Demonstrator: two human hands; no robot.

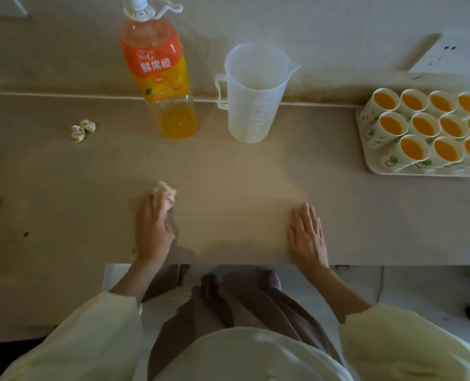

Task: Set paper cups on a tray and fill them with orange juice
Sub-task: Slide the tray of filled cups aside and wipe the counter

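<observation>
Pale sleeves (pixel 91 339) and a brown skirt fill the near edge of the view; the person stands close against the table (pixel 242 166).

Table: light wood surface, apparently being wiped.

Tray (pixel 371 169): at the far right, partly cut off by the frame edge. It carries paper cups (pixel 415 125) in close rows, touching one another, and every visible cup shows orange juice near the rim. Judgement: setting and filling are complete, and the tray stands well apart from the hands to keep it clear of the wiping.

Juice bottle (pixel 159 78): upright at the back, capped, with juice only in the bottom portion.

Measuring jug (pixel 253 92): upright just beside the bottle, translucent, apparently empty.

Right hand (pixel 308 235): flat on the table near the front edge, fingers straight and together, holding nothing. It probably serves as a brace.

Left hand (pixel 153 229): well apart from the right, fingers laid over a crumpled tissue (pixel 165 192), pressing it to the surface, likely to take up spilled drops.

Two used paper wads (pixel 82 130): discarded at the far left, touching each other.
</observation>
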